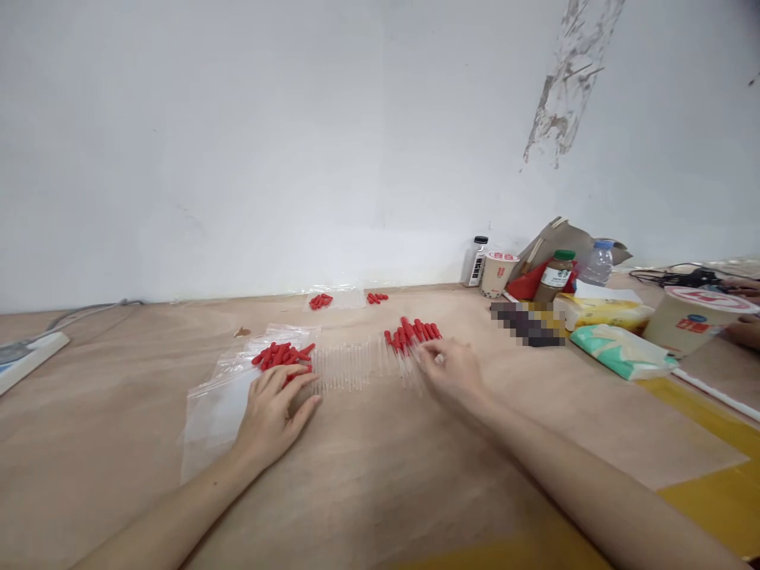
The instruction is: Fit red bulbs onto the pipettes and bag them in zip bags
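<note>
A row of clear plastic dropper tubes [350, 366] lies across the brown tabletop [380, 475]. My left hand [274, 412] rests flat with fingers spread at the row's left end, on a clear plastic bag [214, 408], beside a pile of loose red rubber bulbs [282, 354]. My right hand [448, 368] sits at the row's right end with its fingers curled down against the tubes. Just behind it lie droppers fitted with red bulbs [412, 331]. What its fingertips hold is hidden.
Small groups of red bulbs [321, 300] lie on bags near the wall. At the right stand bottles [475, 261], a paper cup [497, 274], a jar [556, 275], tissue packs [621, 351] and a lidded tub [692, 318]. Another person's hand [742, 331] shows at the far right.
</note>
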The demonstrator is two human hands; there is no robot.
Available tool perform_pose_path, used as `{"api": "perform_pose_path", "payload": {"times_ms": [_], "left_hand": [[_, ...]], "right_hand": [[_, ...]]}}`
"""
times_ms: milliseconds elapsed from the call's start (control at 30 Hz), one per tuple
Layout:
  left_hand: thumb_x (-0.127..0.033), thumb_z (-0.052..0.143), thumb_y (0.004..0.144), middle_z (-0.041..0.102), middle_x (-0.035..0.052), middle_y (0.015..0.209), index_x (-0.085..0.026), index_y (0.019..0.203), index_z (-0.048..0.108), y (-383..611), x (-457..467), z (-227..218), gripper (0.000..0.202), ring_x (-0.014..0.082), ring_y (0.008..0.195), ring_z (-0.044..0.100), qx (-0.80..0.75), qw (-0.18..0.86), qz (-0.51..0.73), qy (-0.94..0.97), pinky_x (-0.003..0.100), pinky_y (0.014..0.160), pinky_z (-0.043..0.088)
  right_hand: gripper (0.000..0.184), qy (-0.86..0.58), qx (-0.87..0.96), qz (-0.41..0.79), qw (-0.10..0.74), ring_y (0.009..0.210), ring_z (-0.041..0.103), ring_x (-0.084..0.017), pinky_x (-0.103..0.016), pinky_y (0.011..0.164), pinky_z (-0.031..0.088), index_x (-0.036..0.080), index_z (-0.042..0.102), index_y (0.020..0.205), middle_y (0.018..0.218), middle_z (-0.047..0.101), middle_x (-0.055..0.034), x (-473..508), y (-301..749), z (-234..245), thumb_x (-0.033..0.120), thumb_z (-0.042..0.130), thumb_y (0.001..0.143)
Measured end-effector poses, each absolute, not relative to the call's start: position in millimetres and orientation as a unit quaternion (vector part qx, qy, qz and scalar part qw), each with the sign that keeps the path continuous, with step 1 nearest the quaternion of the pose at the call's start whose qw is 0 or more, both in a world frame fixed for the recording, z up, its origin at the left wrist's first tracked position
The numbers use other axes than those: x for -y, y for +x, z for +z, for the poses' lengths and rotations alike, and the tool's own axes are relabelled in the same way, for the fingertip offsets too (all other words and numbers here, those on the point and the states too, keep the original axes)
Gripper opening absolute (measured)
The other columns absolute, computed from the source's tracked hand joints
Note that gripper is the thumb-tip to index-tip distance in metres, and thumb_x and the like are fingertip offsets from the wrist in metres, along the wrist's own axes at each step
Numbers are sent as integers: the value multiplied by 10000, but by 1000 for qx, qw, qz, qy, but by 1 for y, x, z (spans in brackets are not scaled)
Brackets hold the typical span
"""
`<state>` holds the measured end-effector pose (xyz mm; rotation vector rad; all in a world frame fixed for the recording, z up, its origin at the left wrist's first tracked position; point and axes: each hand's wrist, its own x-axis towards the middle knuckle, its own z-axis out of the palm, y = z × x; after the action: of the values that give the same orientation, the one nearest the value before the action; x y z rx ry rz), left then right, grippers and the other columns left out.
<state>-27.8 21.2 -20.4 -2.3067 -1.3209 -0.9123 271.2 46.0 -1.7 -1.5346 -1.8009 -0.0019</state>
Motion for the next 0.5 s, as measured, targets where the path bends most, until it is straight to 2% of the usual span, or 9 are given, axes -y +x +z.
{"api": "perform_pose_path", "payload": {"times_ms": [133,300,500], "left_hand": [[-328,522,796,580,60,1029,-237,901,622,-34,-28,-22,171,261,1005,484,511,189,-302,-782,438,848,315],[-345,509,802,582,60,1029,-246,880,627,-31,-27,-23,172,254,1013,480,525,174,-288,-782,426,849,300],[-362,513,802,589,60,1018,-242,867,630,-32,-26,-24,179,255,1009,483,528,160,-285,-784,419,847,298]], "right_hand": [[254,-718,603,12,348,711,575,-169,-280,690,291,220,685,761,715,671,-20,-75,298,-2,348,466,783],[250,-719,621,-13,312,784,573,-198,-310,719,274,224,677,717,720,675,-31,-88,300,-13,334,462,780],[268,-723,628,-8,286,806,570,-210,-323,718,276,217,676,766,748,671,-47,-90,297,-17,376,462,791]]}}
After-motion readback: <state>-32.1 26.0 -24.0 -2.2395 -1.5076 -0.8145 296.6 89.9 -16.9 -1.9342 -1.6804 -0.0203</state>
